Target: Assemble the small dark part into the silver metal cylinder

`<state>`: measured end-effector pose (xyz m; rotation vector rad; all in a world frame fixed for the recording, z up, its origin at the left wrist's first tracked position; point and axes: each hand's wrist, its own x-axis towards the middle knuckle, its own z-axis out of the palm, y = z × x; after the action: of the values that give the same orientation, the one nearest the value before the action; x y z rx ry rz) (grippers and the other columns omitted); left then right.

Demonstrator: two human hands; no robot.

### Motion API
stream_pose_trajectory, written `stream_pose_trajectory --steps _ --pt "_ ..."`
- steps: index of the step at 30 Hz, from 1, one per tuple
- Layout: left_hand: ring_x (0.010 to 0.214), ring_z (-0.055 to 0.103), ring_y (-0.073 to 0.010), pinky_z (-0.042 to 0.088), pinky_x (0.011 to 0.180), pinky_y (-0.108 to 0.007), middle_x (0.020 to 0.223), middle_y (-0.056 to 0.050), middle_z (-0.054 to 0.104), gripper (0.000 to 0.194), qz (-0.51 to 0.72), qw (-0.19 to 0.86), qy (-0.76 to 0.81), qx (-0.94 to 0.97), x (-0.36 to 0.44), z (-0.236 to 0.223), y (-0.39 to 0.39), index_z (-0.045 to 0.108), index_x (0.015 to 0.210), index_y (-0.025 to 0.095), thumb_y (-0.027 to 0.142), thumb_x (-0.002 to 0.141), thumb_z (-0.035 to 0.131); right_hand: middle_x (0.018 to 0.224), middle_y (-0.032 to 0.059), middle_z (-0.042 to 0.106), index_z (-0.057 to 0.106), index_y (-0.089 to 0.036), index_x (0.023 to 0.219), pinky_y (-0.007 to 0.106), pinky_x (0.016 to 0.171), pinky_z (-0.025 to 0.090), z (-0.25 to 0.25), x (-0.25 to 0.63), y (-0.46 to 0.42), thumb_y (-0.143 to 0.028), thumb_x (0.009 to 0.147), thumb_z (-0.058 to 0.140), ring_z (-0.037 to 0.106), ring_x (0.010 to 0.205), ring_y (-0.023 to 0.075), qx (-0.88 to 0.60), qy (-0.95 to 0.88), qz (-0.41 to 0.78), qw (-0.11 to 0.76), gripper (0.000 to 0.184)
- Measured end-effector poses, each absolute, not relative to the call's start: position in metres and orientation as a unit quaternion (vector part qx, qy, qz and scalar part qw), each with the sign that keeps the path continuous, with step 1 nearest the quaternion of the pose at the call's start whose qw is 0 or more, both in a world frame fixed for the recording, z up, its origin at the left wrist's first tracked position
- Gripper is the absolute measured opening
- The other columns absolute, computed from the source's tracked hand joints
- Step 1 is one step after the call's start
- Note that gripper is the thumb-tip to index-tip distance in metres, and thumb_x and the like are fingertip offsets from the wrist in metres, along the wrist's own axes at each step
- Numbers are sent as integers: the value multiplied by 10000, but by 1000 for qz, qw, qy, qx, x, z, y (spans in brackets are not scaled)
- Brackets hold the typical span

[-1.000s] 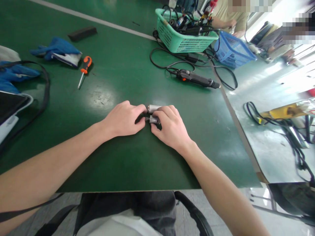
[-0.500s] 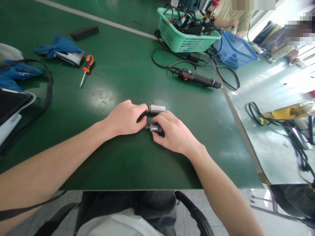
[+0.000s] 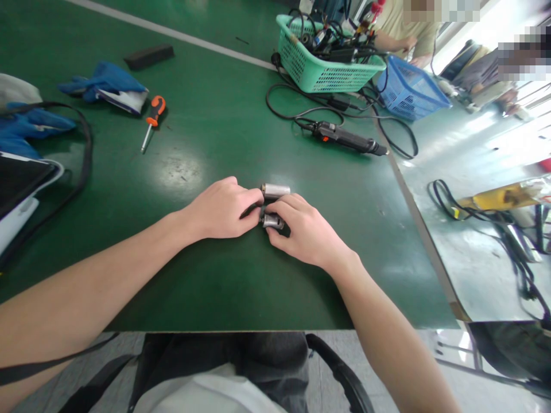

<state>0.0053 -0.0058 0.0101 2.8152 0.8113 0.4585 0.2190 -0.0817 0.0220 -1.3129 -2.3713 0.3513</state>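
Observation:
A small silver electric motor [image 3: 272, 221] lies low over the green tabletop, between the thumb and fingers of my right hand [image 3: 307, 229]. Its left end carries a thin shaft, now mostly covered by my left hand [image 3: 226, 207]. The thumb and forefinger of that hand are bent together at this shaft end; their exact contact is hard to see. Just beyond both hands, a second silver cylinder [image 3: 276, 190] with a brass-coloured left end lies on its side. The left fingertips are close against that end.
Upper left are an orange-and-black screwdriver [image 3: 153, 123], blue gloves [image 3: 105, 86] and a dark block [image 3: 148, 57]. A black electric screwdriver [image 3: 348, 139] with its cable lies ahead right, before a green basket [image 3: 333, 80] of cables and a blue basket [image 3: 408, 92]. Another person's hand [image 3: 408, 43] is behind.
My left hand has moved slightly right, its thumb and forefinger closing over the motor's shaft end. My right hand has stayed nearly still, holding the motor.

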Motion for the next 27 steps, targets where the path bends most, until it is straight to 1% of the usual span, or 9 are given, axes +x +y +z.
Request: stream_pose_trajectory --steps 4,9,18,24,27 --pt "632 611 -174 427 742 -357 735 -14 711 198 146 102 252 951 5 12 -7 657 885 197 332 926 518 1129 99 697 635 -236 1085 464 950 557 22 220 -81 -179 883 636 634 1078 298 -468 -852 125 199 210" --pt "675 632 -181 429 742 -352 769 -22 727 186 139 93 233 958 5 11 -7 681 895 199 328 917 548 1121 109 704 644 -210 1079 457 929 559 23 221 -81 -177 884 634 639 1061 302 -479 -849 120 189 197" --pt "680 637 -182 437 743 -353 804 -25 742 185 138 74 214 964 4 6 -4 688 899 199 299 936 538 1192 120 701 654 -200 1106 457 946 554 21 221 -81 -163 896 629 634 1113 309 -477 -847 115 203 215" --pt "664 623 -182 439 740 -355 771 -23 725 206 142 60 210 966 4 4 -4 673 865 200 303 955 519 1220 128 696 658 -192 1119 460 959 555 21 220 -80 -162 910 620 634 1133 313 -476 -847 114 209 214" --pt "653 615 -183 437 735 -356 754 -22 719 213 141 59 211 965 4 4 -4 664 845 200 306 958 518 1210 126 700 656 -191 1130 462 969 552 20 220 -80 -189 931 621 635 1136 312 -475 -846 115 212 203"
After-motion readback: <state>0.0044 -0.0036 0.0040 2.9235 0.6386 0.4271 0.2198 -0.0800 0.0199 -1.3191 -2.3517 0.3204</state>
